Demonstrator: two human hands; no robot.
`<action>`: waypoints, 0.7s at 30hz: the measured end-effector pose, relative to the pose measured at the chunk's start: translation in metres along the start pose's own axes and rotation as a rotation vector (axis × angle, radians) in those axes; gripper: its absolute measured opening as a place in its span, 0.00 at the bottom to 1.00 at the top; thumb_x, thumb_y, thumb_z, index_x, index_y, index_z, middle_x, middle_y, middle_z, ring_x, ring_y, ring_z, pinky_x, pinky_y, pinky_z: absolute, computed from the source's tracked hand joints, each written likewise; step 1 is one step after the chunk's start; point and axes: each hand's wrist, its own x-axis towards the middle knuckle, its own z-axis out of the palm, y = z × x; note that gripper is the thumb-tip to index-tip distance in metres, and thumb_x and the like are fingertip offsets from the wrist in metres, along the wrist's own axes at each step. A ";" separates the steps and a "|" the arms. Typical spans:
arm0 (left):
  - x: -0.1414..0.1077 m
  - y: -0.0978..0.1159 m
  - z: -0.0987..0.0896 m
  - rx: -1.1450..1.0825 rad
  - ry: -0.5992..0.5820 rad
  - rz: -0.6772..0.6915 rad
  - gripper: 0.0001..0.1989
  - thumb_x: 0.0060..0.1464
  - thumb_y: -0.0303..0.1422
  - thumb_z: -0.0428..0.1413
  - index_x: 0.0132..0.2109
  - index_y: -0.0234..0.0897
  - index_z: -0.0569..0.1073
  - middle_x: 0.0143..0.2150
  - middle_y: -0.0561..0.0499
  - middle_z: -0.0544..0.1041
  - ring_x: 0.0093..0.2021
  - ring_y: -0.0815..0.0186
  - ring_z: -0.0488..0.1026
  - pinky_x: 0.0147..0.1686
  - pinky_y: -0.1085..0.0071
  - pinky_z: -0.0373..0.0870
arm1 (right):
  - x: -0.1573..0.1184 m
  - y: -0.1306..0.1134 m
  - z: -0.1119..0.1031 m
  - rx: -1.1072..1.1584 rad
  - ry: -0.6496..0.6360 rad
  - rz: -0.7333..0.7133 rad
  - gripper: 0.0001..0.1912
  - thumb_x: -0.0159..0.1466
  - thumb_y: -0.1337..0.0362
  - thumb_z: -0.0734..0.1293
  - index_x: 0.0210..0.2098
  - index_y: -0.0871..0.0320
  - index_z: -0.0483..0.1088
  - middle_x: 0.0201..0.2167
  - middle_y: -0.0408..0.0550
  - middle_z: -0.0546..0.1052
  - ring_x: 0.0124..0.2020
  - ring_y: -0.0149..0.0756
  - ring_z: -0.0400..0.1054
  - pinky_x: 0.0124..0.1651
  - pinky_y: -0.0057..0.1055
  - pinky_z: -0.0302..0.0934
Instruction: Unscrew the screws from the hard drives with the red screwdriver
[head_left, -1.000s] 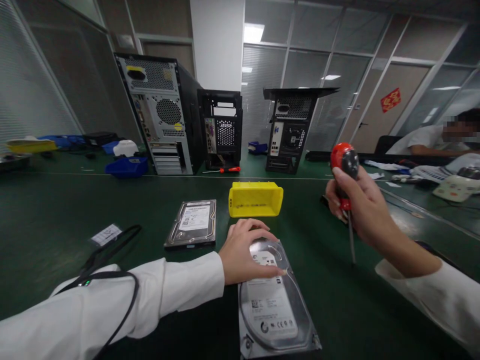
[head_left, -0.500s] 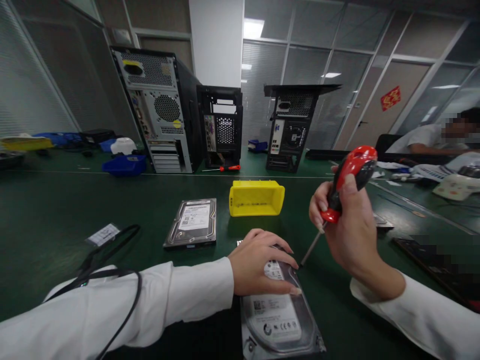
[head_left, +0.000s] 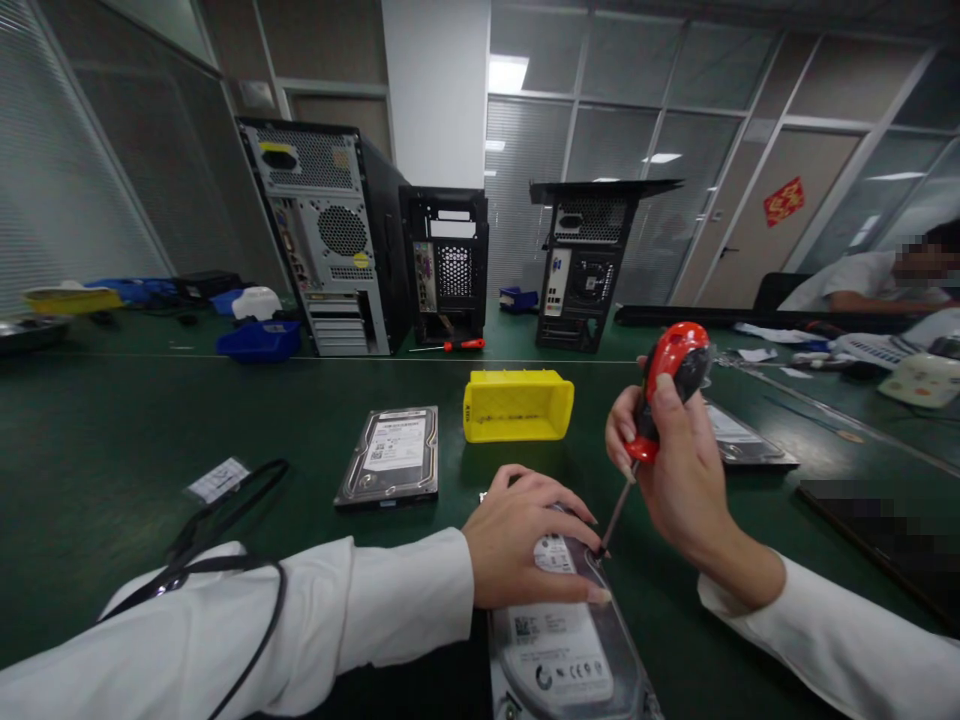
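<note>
Screwdriver (head_left: 682, 362), red and black: handle up and leaning right, shaft slanting down-left, tip at the far right corner of the hard drive (head_left: 562, 650); contact unclear. Right hand (head_left: 679, 465): fingers wrapped round the handle. Hard drive: label up on the green bench (head_left: 225, 410), long axis running away from the wearer, far end leaning slightly left. Left hand (head_left: 525, 540): spread across its far part.
</note>
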 end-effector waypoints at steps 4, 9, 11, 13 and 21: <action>0.000 -0.001 0.000 -0.012 0.000 0.007 0.16 0.47 0.47 0.60 0.41 0.46 0.74 0.49 0.55 0.73 0.51 0.58 0.65 0.51 0.58 0.47 | -0.002 0.002 0.000 0.048 0.007 -0.012 0.10 0.64 0.55 0.58 0.34 0.54 0.54 0.20 0.35 0.60 0.15 0.22 0.56 0.17 0.20 0.49; 0.000 -0.001 0.001 -0.012 0.014 0.021 0.15 0.46 0.46 0.60 0.40 0.46 0.74 0.48 0.56 0.73 0.51 0.60 0.66 0.50 0.59 0.47 | -0.003 0.001 0.003 0.083 0.007 -0.048 0.11 0.64 0.55 0.59 0.31 0.54 0.53 0.19 0.36 0.60 0.15 0.22 0.56 0.16 0.21 0.48; 0.000 -0.001 0.001 -0.011 0.017 0.026 0.16 0.47 0.47 0.60 0.41 0.45 0.73 0.48 0.55 0.73 0.51 0.60 0.66 0.50 0.59 0.47 | -0.002 0.001 0.003 0.089 0.009 -0.048 0.12 0.64 0.55 0.59 0.31 0.54 0.53 0.19 0.36 0.60 0.15 0.23 0.57 0.16 0.21 0.48; 0.000 -0.001 0.001 -0.007 0.018 0.029 0.16 0.47 0.46 0.59 0.41 0.45 0.73 0.48 0.54 0.73 0.51 0.59 0.66 0.50 0.59 0.47 | -0.001 0.002 0.003 0.094 0.010 -0.045 0.12 0.64 0.55 0.59 0.31 0.54 0.53 0.19 0.36 0.61 0.14 0.23 0.57 0.16 0.22 0.48; -0.001 0.000 0.000 0.003 0.017 0.024 0.16 0.48 0.46 0.59 0.41 0.44 0.72 0.48 0.54 0.73 0.51 0.60 0.65 0.51 0.58 0.48 | -0.001 0.001 0.002 0.103 0.006 -0.038 0.12 0.63 0.55 0.60 0.31 0.54 0.54 0.19 0.36 0.60 0.14 0.24 0.56 0.16 0.23 0.47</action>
